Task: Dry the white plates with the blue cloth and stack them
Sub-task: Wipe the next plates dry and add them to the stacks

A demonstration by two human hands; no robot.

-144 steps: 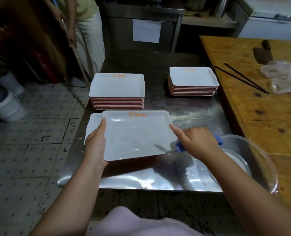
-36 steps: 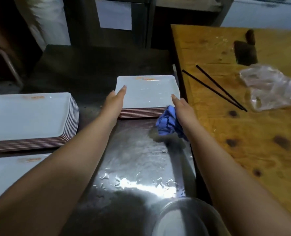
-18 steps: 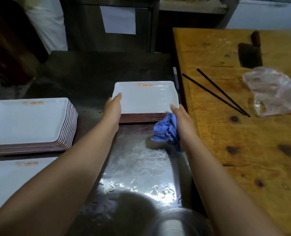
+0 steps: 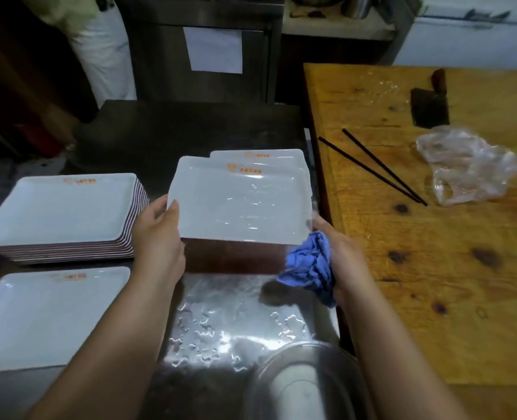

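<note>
- Plate [image 4: 239, 204], white and rectangular with an orange logo, is held above the wet steel table [image 4: 227, 322], tilted, its far edge over the right stack [image 4: 260, 155] behind it.
- Left hand [image 4: 157, 237] grips the plate's left edge, thumb on the rim.
- Right hand [image 4: 342, 253] holds the plate's near right corner, with the crumpled blue cloth [image 4: 310, 268] bunched in its palm.
- Taller stack of plates [image 4: 63, 213] sits to the left; a single plate [image 4: 45, 316] lies in front of it.
- Clear bowl [image 4: 305, 383] stands at the table's near edge.
- Wooden board [image 4: 433, 268] on the right carries black chopsticks [image 4: 372, 168], a cleaver [image 4: 430, 106] and a plastic bag [image 4: 469, 165].
</note>
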